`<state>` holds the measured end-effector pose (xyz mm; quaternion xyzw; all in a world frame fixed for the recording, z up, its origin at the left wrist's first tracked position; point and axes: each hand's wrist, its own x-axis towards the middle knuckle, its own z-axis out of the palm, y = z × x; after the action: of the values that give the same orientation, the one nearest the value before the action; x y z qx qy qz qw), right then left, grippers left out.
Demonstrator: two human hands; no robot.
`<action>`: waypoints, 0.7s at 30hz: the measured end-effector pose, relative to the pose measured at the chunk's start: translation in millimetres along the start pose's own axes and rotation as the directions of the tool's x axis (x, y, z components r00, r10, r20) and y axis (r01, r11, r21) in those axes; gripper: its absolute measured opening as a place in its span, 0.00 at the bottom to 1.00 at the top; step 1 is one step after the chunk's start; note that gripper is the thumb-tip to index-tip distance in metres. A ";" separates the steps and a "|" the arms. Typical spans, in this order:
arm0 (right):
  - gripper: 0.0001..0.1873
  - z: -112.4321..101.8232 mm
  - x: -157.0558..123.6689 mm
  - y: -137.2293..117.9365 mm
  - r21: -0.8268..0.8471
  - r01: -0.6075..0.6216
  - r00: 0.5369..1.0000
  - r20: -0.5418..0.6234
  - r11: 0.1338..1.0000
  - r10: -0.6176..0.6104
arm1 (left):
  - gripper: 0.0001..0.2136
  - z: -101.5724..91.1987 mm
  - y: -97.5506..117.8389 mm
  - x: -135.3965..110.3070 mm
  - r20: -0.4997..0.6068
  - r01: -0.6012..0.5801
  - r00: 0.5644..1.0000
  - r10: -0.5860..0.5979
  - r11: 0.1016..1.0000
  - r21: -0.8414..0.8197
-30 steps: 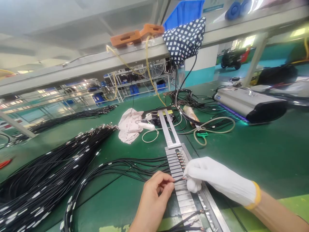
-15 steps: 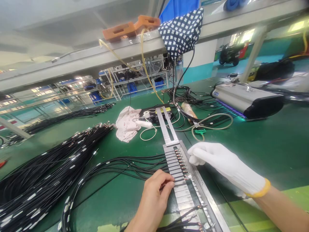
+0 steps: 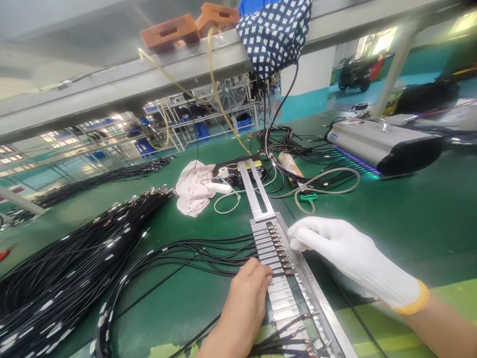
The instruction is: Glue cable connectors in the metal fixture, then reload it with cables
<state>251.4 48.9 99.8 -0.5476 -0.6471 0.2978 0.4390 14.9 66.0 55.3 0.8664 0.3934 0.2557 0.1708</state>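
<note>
My left hand (image 3: 250, 293), bare, has its fingers closed on a thin black cable (image 3: 280, 273) at the slotted metal fixture (image 3: 280, 297). The cable's end lies across a slot, beside a row of similar cables (image 3: 219, 244) whose copper-coloured ends line up near the fixture's right rail. My right hand (image 3: 335, 248), in a white glove with a yellow cuff, hovers by that rail with thumb and fingertips pressed together. Whatever may be between them is hidden. More black cables (image 3: 285, 343) lie across the fixture's near end.
Large bundles of black cable (image 3: 85, 248) cover the table's left side. Behind the fixture sit a crumpled pale cloth (image 3: 196, 189) and a black box (image 3: 229, 174). A silver machine with a purple-lit edge (image 3: 383, 144) stands at the back right. Orange bins (image 3: 171, 32) rest on the overhead beam.
My left fingers have moved slightly forward and right, and the cable end now lies in line with the row. My right hand has barely moved. The camera view has shifted a little.
</note>
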 end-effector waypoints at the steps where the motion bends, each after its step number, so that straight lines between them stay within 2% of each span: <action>1: 0.22 0.2 -0.4 -0.2 -0.015 -0.002 1.000 -0.004 1.000 0.002 | 0.14 1.7 -1.5 -0.4 0.005 -0.009 1.000 0.009 1.000 0.023; 7: 0.21 0.1 -1.9 -3.0 -0.071 -0.009 1.000 -0.001 0.997 0.009 | 0.12 9.6 -5.5 -1.7 -0.012 -0.035 0.999 0.038 0.987 0.159; 12: 0.19 1.4 -4.6 -10.4 -0.204 -0.009 0.999 0.031 0.979 0.016 | 0.12 4.1 0.9 2.7 -0.001 -0.044 0.999 0.044 0.998 0.040; 15: 0.17 6.2 -8.3 -9.4 -0.318 0.061 0.996 0.086 0.946 -0.035 | 0.11 3.1 1.3 3.5 -0.026 -0.069 0.997 0.068 0.997 -0.040; 18: 0.15 13.7 -13.8 1.1 -0.463 0.216 0.975 0.153 0.860 -0.162 | 0.10 5.4 0.6 3.5 -0.047 -0.060 0.997 0.056 0.994 -0.089; 19: 0.14 17.0 -15.8 6.1 -0.516 0.286 0.958 0.179 0.808 -0.224 | 0.09 6.2 0.9 3.7 -0.046 -0.058 0.998 0.053 0.993 -0.107; 21: 0.13 25.4 -20.2 16.4 -0.632 0.428 0.900 0.229 0.646 -0.372 | 0.09 6.4 2.9 4.0 -0.026 -0.051 0.999 0.048 0.991 -0.124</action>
<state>236.3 35.4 69.6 -0.4990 -0.8313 -0.0372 0.2422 22.5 66.6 52.8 0.8605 0.3571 0.2938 0.2138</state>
